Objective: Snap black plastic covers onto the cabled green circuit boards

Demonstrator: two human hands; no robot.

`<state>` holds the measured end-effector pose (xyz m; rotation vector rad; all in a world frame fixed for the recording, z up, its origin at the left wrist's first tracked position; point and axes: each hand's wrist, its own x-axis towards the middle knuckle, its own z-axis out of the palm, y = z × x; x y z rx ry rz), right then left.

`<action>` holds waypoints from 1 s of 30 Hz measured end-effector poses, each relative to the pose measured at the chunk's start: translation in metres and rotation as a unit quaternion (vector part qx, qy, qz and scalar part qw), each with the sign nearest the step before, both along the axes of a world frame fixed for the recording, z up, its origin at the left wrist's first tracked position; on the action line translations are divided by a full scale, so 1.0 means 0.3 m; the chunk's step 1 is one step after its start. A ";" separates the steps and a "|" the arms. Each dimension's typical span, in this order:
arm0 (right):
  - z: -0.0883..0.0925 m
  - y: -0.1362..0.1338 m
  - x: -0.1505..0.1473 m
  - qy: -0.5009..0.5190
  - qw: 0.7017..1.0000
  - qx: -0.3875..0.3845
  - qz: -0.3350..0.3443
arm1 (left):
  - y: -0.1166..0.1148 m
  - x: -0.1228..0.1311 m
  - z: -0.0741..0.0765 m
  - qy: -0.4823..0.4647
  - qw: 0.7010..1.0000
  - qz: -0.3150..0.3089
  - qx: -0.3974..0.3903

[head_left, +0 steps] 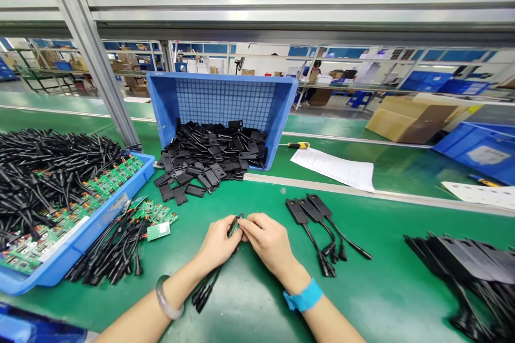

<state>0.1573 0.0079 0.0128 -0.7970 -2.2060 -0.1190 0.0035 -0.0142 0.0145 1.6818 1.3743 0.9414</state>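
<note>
Between my two hands, at the middle of the green bench, is a small green circuit board (233,226), with a black edge, perhaps a casing, beside it. Black cables (204,295) with plug ends trail from it toward me. My left hand (219,241) is closed around the board from the left. Fingers of my right hand (270,241) pinch at its near right side; the fingertips partly hide it. To the right lie three black cased units (309,209) with cables. Loose boards with cables (132,230) are heaped on the left.
A tipped blue crate (287,118) behind my hands spills black plastic casings (213,150). At left, a blue tray (116,214) holds many cabled boards. More cased units (475,262) are stacked at right. Paper (333,169) and a screwdriver (298,145) lie farther back; a metal post (94,59) rises at left.
</note>
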 end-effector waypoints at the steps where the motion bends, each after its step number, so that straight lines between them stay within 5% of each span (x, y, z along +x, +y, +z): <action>1: 0.000 0.002 -0.001 -0.004 1.000 -0.003 0.002 | -0.001 0.001 0.005 0.010 1.000 0.001 0.002; 11: -0.018 0.013 0.003 0.012 0.998 -0.054 0.012 | -0.005 0.001 0.013 0.044 0.999 -0.004 -0.010; 16: -0.023 0.017 -0.010 -0.070 0.997 -0.038 -0.009 | -0.002 -0.002 0.000 0.052 0.998 -0.011 -0.025; 19: -0.019 0.006 -0.029 -0.114 0.992 -0.050 -0.035 | 0.012 -0.011 -0.016 0.014 0.998 -0.014 -0.055; 22: 0.007 0.021 -0.030 -0.125 0.981 -0.144 -0.045 | 0.031 -0.022 -0.030 -0.082 0.990 0.009 -0.118; 25: 0.044 0.110 0.015 -0.155 0.947 -0.233 -0.160 | 0.045 -0.029 -0.034 -0.183 0.971 0.036 -0.153; 30: 0.057 0.343 0.170 -0.188 0.887 -0.250 -0.339 | 0.048 -0.027 -0.039 -0.249 0.956 0.030 -0.151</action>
